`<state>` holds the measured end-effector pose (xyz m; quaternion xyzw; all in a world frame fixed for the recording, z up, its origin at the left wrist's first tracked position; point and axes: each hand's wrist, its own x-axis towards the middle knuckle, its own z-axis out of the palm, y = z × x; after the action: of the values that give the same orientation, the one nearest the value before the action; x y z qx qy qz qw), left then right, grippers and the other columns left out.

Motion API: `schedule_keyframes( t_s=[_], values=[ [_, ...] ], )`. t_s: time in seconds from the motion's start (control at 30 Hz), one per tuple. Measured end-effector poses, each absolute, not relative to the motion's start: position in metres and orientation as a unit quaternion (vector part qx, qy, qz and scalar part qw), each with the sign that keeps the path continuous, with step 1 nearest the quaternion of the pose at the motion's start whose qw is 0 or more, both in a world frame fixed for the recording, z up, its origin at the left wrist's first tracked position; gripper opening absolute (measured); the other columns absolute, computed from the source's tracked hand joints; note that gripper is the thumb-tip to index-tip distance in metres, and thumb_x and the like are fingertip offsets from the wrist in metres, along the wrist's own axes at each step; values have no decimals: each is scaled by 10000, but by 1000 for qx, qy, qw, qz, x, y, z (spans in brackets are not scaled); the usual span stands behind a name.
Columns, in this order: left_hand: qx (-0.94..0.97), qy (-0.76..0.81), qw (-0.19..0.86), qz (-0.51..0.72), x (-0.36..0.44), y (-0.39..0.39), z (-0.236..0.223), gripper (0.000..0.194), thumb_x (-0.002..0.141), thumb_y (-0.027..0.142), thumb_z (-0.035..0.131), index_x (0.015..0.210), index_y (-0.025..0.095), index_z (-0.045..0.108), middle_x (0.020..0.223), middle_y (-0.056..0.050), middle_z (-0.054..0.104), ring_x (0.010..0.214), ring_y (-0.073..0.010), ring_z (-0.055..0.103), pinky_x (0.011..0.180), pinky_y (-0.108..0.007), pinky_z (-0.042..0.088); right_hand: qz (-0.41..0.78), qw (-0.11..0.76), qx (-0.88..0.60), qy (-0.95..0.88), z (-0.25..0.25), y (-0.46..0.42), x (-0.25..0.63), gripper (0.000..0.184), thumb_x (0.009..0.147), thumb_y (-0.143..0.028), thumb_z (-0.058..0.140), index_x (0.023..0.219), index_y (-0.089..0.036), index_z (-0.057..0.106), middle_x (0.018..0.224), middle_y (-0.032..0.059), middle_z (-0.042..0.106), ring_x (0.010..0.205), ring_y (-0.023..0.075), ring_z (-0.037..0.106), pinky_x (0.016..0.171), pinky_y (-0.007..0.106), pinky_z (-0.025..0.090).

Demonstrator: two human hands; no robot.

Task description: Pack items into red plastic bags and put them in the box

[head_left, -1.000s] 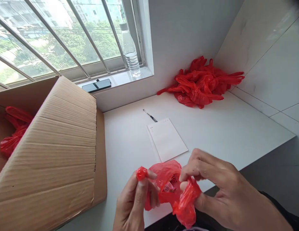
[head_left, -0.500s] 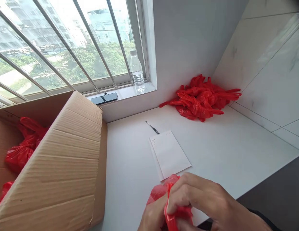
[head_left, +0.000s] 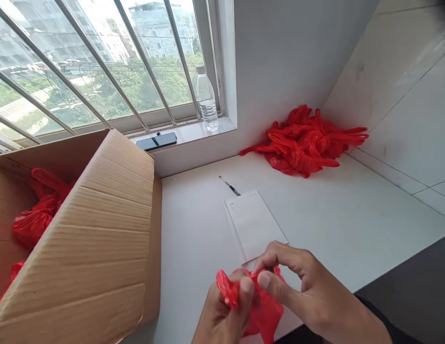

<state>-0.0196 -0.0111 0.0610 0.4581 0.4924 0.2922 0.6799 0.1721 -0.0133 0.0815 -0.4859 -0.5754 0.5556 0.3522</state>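
Observation:
A small red plastic bag [head_left: 260, 310] is bunched between both hands at the bottom of the head view, just above the near edge of the white counter [head_left: 337, 224]. My left hand [head_left: 222, 317] pinches one red handle between thumb and fingers. My right hand [head_left: 301, 291] curls over the bag from the right, thumb and forefinger pinched on the other handle. What the bag holds is hidden.
An open cardboard box [head_left: 100, 239] with red bags [head_left: 36, 215] inside fills the left. A white sheet [head_left: 254, 222] and a pen [head_left: 229, 186] lie mid-counter. A heap of red bags [head_left: 304, 141] sits in the far corner. A water bottle [head_left: 207, 98] and phone [head_left: 157, 141] rest on the windowsill.
My hands had the bag spread wider a second ago, then closed together over it; now they pinch the two handles close together. The camera view tilted up slightly.

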Motion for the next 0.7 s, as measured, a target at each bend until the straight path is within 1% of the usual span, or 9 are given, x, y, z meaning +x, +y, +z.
schedule_keyframes(
  t_s=[0.13, 0.23, 0.3, 0.37, 0.4, 0.47, 0.53, 0.6, 0.7],
  values=[
    [372, 487, 719, 327, -24, -6, 61, 379, 962, 573, 567, 887, 214, 663, 630, 15, 551, 608, -125, 465, 612, -229, 384, 553, 376, -456, -588, 76, -21, 172, 118, 997, -354, 610, 943, -275, 679, 886, -29, 652, 845, 161, 622, 820, 300, 481],
    [393, 449, 739, 313, -32, -3, 61, 299, 919, 486, 685, 829, 201, 690, 764, 5, 589, 700, -125, 518, 705, -233, 436, 534, 392, -399, -634, 68, -23, 170, 67, 981, -346, 639, 979, -299, 687, 1013, -17, 642, 1024, 178, 608, 946, 314, 477],
    [422, 425, 747, 289, -37, -3, 62, 241, 878, 436, 751, 835, 203, 705, 828, -2, 609, 730, -131, 536, 700, -239, 442, 509, 398, -385, -658, 59, -19, 168, 234, 998, -430, 615, 1202, -321, 644, 1281, 27, 600, 1269, 225, 520, 1072, 371, 445],
    [456, 410, 743, 269, -41, -4, 63, 159, 862, 359, 777, 867, 213, 713, 823, 2, 615, 702, -129, 532, 658, -239, 436, 506, 373, -372, -683, 48, -12, 166, 466, 1014, -497, 578, 1434, -315, 494, 1433, 66, 538, 1374, 252, 453, 1187, 461, 346],
    [477, 411, 730, 264, -43, -5, 64, 103, 870, 306, 767, 875, 219, 712, 799, 9, 612, 688, -127, 530, 647, -237, 436, 516, 355, -365, -689, 42, -9, 165, 513, 1023, -510, 560, 1476, -296, 451, 1412, 75, 568, 1350, 254, 489, 1230, 501, 270],
    [528, 427, 683, 268, -43, -7, 64, 64, 890, 191, 715, 934, 238, 710, 811, 10, 639, 728, -141, 577, 683, -243, 468, 537, 337, -365, -682, 34, -4, 163, 452, 1051, -500, 514, 1427, -250, 507, 1231, 58, 679, 1184, 235, 614, 1259, 529, 173],
    [600, 453, 590, 295, -42, -10, 58, 228, 897, 87, 639, 1025, 263, 706, 897, 1, 689, 797, -154, 634, 718, -245, 496, 552, 341, -384, -657, 29, -3, 161, 362, 1083, -477, 441, 1293, -237, 611, 1097, 35, 707, 1049, 216, 650, 1197, 489, 309],
    [672, 462, 461, 349, -40, -12, 46, 342, 886, 18, 599, 1081, 282, 695, 983, -5, 720, 854, -159, 673, 734, -242, 521, 579, 340, -404, -621, 27, -4, 160, 363, 1111, -434, 357, 1251, -248, 635, 1071, 33, 696, 1027, 213, 639, 1023, 412, 472],
    [736, 435, 298, 424, -37, -15, 24, 400, 890, -8, 625, 1164, 279, 673, 1078, -26, 719, 964, -165, 693, 802, -241, 561, 633, 333, -391, -579, 21, -5, 158, 326, 1116, -377, 373, 1362, -274, 560, 1070, 26, 685, 1022, 206, 632, 911, 354, 505]
  ],
)
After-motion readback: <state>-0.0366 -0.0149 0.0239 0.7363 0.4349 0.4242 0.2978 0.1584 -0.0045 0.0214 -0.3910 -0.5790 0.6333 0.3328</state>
